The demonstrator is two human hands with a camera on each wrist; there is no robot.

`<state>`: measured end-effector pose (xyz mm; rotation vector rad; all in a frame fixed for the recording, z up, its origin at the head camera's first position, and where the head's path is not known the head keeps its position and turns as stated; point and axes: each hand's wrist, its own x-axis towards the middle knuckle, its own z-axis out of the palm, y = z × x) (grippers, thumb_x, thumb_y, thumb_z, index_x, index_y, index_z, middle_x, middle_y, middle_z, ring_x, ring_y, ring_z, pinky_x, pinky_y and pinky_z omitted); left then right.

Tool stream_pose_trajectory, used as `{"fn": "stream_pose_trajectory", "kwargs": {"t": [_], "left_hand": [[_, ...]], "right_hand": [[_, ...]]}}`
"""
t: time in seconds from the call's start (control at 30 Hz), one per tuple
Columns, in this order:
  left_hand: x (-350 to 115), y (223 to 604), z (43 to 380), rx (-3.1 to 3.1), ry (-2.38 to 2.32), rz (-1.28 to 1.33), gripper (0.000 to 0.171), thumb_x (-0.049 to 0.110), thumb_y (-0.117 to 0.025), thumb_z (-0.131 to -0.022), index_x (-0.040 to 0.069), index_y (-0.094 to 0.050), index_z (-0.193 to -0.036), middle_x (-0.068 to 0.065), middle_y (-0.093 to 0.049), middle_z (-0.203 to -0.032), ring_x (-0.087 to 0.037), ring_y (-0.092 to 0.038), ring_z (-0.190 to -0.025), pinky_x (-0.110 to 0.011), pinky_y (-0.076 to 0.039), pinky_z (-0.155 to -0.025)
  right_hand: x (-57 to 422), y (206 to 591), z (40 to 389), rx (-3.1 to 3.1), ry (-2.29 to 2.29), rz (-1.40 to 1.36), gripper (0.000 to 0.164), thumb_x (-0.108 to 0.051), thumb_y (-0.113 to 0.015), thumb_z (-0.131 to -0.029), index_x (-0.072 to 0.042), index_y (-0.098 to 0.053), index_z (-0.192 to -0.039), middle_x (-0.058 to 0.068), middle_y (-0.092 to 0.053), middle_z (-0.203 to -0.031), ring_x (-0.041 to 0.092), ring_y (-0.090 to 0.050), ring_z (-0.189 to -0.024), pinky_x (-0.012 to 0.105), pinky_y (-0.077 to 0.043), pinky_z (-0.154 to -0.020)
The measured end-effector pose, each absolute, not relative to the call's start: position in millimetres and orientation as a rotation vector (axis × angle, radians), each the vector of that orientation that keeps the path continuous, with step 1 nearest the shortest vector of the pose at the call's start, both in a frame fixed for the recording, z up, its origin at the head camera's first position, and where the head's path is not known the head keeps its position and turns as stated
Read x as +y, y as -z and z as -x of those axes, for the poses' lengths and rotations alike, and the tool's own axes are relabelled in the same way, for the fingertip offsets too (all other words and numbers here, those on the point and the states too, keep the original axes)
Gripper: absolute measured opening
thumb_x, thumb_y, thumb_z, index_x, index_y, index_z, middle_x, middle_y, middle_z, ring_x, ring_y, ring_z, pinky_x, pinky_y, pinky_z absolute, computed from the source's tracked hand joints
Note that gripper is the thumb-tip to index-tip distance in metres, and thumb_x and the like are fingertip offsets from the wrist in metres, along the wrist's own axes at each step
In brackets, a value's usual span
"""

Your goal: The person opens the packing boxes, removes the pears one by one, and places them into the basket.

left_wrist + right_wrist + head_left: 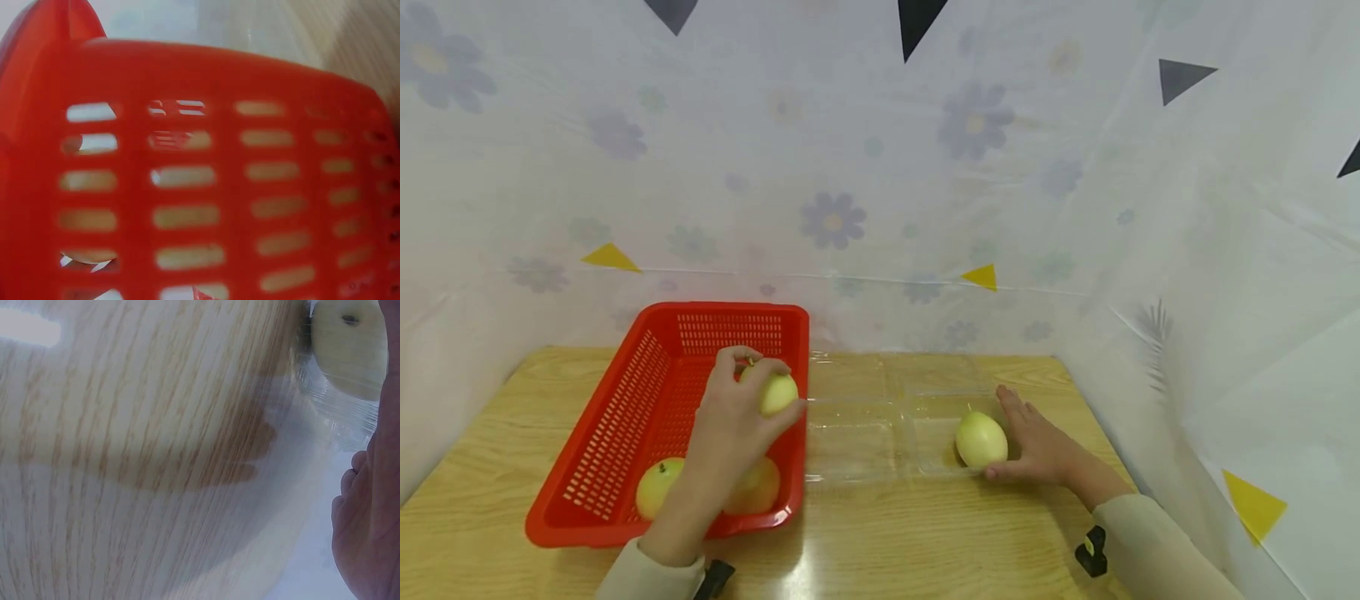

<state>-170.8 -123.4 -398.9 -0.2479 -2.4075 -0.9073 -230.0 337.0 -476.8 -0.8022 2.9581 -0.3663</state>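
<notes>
My left hand (pixel 730 412) grips a round, pale yellow pear (pixel 778 393), its stem pointing up, above the right side of a red plastic basket (pixel 542 525). Fingers and thumb curve round the fruit. Lower in the basket sit a yellow fruit (pixel 657 487) and another fruit (pixel 758 487) partly behind the left wrist. A clear plastic tray (pixel 853 479) with compartments lies right of the basket. One pear (pixel 981 440) rests in its front right compartment. My right hand (pixel 1041 446) rests at the tray's right end, fingers extended along the side and thumb by the front edge.
The wooden table (pixel 880 542) carries everything. A pale flowered sheet (pixel 850 167) hangs behind it and along the right. In the left wrist view, the slotted basket wall (pixel 231 187) fills the picture, with fruit showing through the slots.
</notes>
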Motion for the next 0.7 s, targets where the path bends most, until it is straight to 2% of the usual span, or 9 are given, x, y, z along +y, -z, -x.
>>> {"fn": "stream_pose_trajectory", "kwargs": {"t": [0.7], "left_hand": [[-139, 412, 173, -2.565, 0.9, 0.192, 0.036, 0.026, -0.087, -0.076, 0.018, -0.066, -0.105, -0.013, -0.046, -0.119, -0.033, -0.053, -0.094, -0.044, -0.054, -0.068]], "right_hand": [[338, 478, 230, 2.956, 0.372, 0.799, 0.133, -0.068, -0.076, -0.071, 0.003, -0.003, -0.157, 0.027, -0.01, -0.163, 0.044, -0.014, -0.15, 0.063, -0.021, -0.116]]}}
